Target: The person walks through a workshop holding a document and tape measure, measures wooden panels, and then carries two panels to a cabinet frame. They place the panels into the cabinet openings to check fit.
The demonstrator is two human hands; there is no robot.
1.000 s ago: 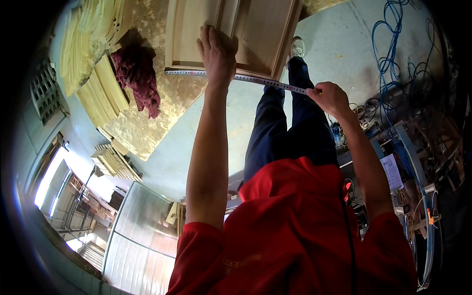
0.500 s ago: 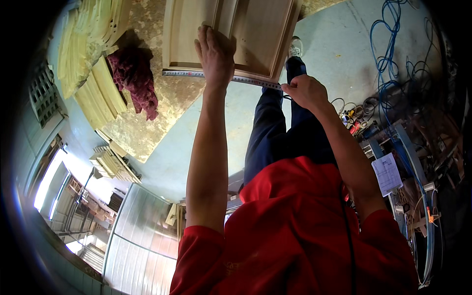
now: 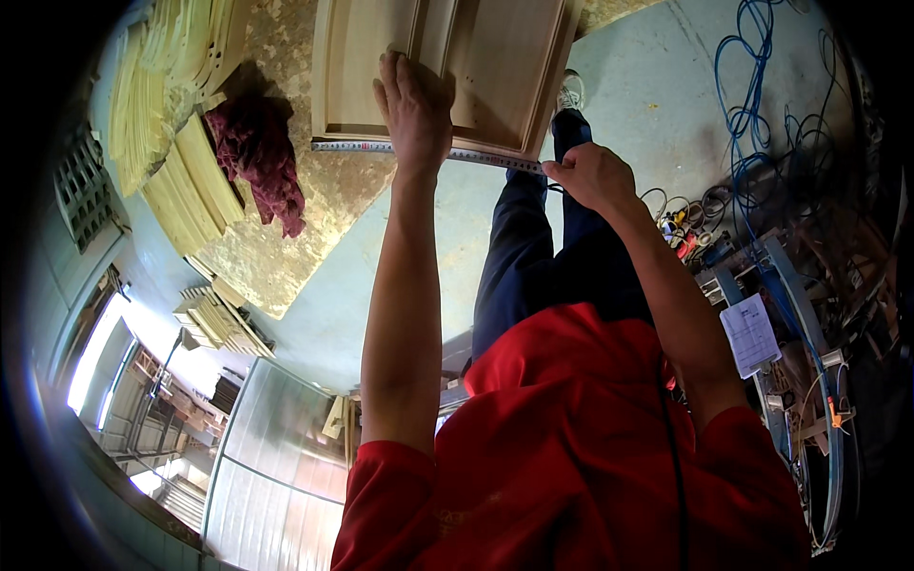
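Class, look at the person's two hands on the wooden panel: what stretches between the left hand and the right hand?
In the head view, a metal tape measure runs along the near edge of the wooden panel, from under the left hand to the right hand.

wooden panel door (image 3: 476, 71): pale, flat on bench | tape measure (image 3: 495, 158): stretched along its near edge

Under the fingers (image 3: 405, 81) of the left hand (image 3: 416, 114) lies a door panel (image 3: 495, 67) of pale, smooth, matt wood. Just below them a metal tape measure (image 3: 352, 147) shows a dull sheen. Left of the fingers, crumpled maroon cloth (image 3: 259, 152) rests on a rough, mottled board (image 3: 286, 238).
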